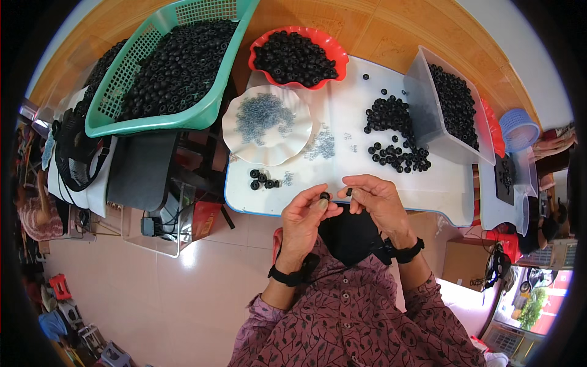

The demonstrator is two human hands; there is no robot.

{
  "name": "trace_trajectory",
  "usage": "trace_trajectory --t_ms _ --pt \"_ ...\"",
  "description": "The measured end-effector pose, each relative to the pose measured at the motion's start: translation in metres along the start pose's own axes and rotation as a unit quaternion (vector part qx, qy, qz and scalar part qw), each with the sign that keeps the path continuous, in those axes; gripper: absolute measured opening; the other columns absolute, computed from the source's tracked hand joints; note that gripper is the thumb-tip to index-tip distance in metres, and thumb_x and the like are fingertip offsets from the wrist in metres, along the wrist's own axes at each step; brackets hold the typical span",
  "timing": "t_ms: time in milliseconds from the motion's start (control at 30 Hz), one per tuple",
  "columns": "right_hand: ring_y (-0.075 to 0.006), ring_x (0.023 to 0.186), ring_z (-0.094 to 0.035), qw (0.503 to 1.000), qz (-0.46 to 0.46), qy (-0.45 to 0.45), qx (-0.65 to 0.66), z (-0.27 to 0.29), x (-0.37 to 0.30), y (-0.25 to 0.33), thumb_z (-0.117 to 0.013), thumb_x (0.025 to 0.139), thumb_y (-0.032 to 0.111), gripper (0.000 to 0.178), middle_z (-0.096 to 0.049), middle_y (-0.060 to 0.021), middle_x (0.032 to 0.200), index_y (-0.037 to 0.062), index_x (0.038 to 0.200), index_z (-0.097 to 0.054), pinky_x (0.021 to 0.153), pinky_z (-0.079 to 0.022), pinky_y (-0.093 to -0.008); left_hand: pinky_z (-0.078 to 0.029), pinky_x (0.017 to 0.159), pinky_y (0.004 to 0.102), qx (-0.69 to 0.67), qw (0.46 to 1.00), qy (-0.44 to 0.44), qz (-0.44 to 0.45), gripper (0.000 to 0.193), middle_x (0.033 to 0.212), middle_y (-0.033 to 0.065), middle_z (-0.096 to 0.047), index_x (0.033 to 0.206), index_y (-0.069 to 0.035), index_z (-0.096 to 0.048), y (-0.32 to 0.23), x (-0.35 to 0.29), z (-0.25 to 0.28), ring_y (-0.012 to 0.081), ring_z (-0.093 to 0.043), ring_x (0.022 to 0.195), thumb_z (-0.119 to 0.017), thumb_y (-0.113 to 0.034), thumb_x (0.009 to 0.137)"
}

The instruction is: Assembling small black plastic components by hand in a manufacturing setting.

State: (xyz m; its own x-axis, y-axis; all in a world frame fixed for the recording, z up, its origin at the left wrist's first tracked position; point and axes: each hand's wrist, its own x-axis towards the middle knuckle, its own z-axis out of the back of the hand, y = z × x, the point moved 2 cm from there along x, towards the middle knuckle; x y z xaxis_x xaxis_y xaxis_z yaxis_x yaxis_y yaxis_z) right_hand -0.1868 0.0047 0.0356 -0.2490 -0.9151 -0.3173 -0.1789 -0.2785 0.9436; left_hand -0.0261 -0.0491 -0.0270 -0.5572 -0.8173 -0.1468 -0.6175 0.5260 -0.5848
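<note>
At far left, a green basket point(147, 127) heaped with black beads stands beyond the table's left end. Next, on my white table point(351, 168) with its blue edge, sits a white scalloped plate point(269, 154) of small clear pieces point(263, 116), its rim reaching the table's left edge. Behind it is a red scalloped bowl point(341, 60) full of black beads. In front of the plate, near the front edge, lies a small group of black beads point(263, 180); loose clear pieces point(321, 145) are scattered to the plate's right.

My left hand point(304, 211) appears over the front edge, thumb and fingers pinching one black bead point(324, 196). My right hand point(378, 203) is just beside it, apart, thumb and forefinger closed on a small dark piece point(349, 192). Ahead of my hands, white tabletop gives open room up to the piled black beads point(391, 116) at right. Beyond them, a translucent bin point(437, 131) of black beads fills the table's right side
</note>
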Motion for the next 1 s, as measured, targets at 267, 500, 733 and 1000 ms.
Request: trace_trajectory --t_ms 267,500,733,1000 --pt "-0.0101 0.066 -0.06 0.994 0.053 -0.073 -0.055 0.01 0.009 -0.01 -0.06 0.092 0.003 0.016 -0.069 -0.0091 0.093 -0.0012 0.106 -0.066 0.061 -0.048 -0.0225 -0.06 0.084 0.0413 0.009 1.0 -0.005 0.028 0.021 0.103 0.0155 -0.065 0.114 0.005 -0.059 -0.001 -0.001 -0.001 0.0195 -0.068 0.087 -0.055 0.002 0.094" --pt "-0.0309 0.065 -0.061 0.795 0.231 -0.22 -0.515 0.024 0.022 0.0 -0.065 0.084 0.006 0.011 -0.06 -0.0129 0.084 0.0028 0.094 -0.068 0.059 -0.049 -0.0378 -0.059 0.085 0.0392 0.011 1.0 0.001 0.029 0.022 0.103 0.0124 -0.064 0.116 0.006 -0.058 -0.001 -0.002 0.0 0.0188 -0.067 0.089 -0.054 0.002 0.095" --pt "-0.0306 0.067 -0.061 0.757 0.268 -0.235 -0.547 0.017 0.044 0.011 -0.067 0.083 0.01 0.011 -0.056 -0.0112 0.084 0.0071 0.094 -0.069 0.059 -0.049 -0.0395 -0.059 0.083 0.0392 0.02 0.999 -0.002 0.027 0.022 0.103 0.0132 -0.065 0.115 0.005 -0.058 0.0 0.0 -0.001 0.0186 -0.067 0.087 -0.055 0.0 0.095" --pt "-0.031 0.069 -0.063 0.736 0.246 -0.215 -0.593 0.018 0.065 0.012 -0.067 0.083 0.011 0.013 -0.056 -0.0112 0.086 0.0095 0.096 -0.069 0.06 -0.05 -0.0414 -0.06 0.082 0.0401 0.027 0.999 -0.01 0.027 0.021 0.102 0.014 -0.065 0.115 0.004 -0.059 0.001 0.0 0.0 0.0188 -0.068 0.085 -0.057 -0.002 0.095"
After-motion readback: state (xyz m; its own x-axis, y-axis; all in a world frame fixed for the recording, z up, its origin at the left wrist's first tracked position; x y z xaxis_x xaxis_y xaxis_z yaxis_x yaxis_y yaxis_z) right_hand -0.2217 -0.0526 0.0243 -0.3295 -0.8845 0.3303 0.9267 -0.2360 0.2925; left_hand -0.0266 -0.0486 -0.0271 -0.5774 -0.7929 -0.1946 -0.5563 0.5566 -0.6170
